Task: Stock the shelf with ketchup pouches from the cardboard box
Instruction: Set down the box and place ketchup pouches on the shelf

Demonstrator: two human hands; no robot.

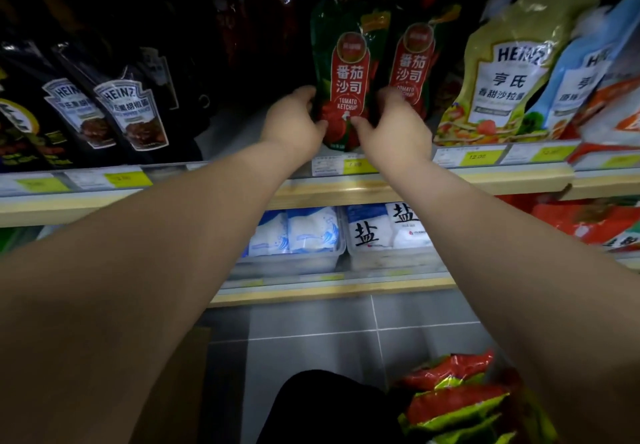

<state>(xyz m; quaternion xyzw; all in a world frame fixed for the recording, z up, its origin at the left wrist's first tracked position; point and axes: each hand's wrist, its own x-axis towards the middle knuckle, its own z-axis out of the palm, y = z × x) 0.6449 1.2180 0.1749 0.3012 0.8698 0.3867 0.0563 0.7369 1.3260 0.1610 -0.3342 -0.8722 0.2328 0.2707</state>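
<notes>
Both arms reach forward to the shelf (346, 190). Left hand (294, 124) and right hand (394, 128) clasp the lower sides of an upright ketchup pouch (348, 72), green and red, standing at the shelf's front edge. Second ketchup pouch (412, 65) upright just beside it, to the right and slightly behind. Heinz salad dressing pouch (509, 72) further right. Dark Heinz pouches (128, 111) on the left. Salt bags (381, 228) in trays on the shelf below. More ketchup pouches (457, 398) piled low at bottom right, above grey floor tiles (311, 332).

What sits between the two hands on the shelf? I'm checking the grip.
In the head view, one upright ketchup pouch stands between the left hand and right hand, both gripping its lower edges.
</notes>
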